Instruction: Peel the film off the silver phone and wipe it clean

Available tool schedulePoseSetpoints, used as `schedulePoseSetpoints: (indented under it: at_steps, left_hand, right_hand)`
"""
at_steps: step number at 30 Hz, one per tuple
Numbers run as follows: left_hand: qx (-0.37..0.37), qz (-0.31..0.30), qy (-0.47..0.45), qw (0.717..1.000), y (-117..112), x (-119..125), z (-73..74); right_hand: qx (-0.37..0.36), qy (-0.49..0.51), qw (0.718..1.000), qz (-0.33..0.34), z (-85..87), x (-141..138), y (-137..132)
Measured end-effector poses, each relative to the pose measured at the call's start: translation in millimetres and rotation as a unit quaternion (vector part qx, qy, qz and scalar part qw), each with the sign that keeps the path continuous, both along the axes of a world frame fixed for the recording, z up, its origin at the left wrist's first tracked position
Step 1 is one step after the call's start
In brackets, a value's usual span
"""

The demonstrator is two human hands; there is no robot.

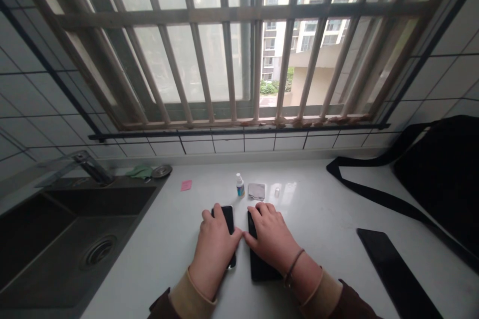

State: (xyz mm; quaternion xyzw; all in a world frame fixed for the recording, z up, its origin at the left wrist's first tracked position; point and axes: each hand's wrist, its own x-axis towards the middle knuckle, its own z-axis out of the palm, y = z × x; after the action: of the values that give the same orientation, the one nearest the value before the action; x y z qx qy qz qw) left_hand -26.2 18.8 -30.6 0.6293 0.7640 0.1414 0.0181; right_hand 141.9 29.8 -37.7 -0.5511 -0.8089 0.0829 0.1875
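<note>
Two black phones lie side by side on the white counter (322,209) in front of me. My left hand (215,249) rests flat on the left phone (228,215), fingers stretched over it. My right hand (273,237) lies flat on the right phone (258,269), fingers extended toward its far end. Just beyond the phones stand a small spray bottle (240,185) with a blue label, a grey folded cloth (256,191) and a tiny clear cap (277,192).
A dark sink (56,244) with a faucet (92,165) fills the left. A pink note (186,185) and a green cloth (139,172) lie near it. A black bag (445,174) with its strap sits at right, a black flat slab (396,269) in front of it. A barred window is behind.
</note>
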Motion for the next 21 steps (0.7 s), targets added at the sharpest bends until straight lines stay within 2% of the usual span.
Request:
schedulePoseSetpoints:
  at_steps: [3, 9, 11, 15, 17, 21]
  left_hand:
    - [0.001, -0.011, 0.004, 1.000, 0, 1, -3.9]
    - [0.001, -0.032, 0.039, 0.999, 1, 0, -2.5]
    - [0.002, -0.027, 0.041, 0.999, 1, -1, -2.9]
    - [0.000, -0.020, 0.048, 0.999, 1, 1, -2.8]
    - [-0.007, -0.021, 0.051, 0.998, 1, 2, -1.1]
    - [-0.014, -0.025, 0.064, 0.998, 0, 3, 1.6]
  right_hand:
    - [0.000, 0.005, 1.000, 0.001, -0.3, 1, 1]
    - [0.001, 0.023, 1.000, 0.003, -2.1, 5, 6]
    - [0.023, 0.037, 0.999, -0.022, -2.4, 7, 10]
    - [0.084, 0.048, 0.987, -0.125, -4.8, 19, 26]
    - [0.085, 0.045, 0.982, -0.160, -8.4, 26, 35]
    - [0.050, 0.052, 0.983, -0.171, -19.3, 38, 51]
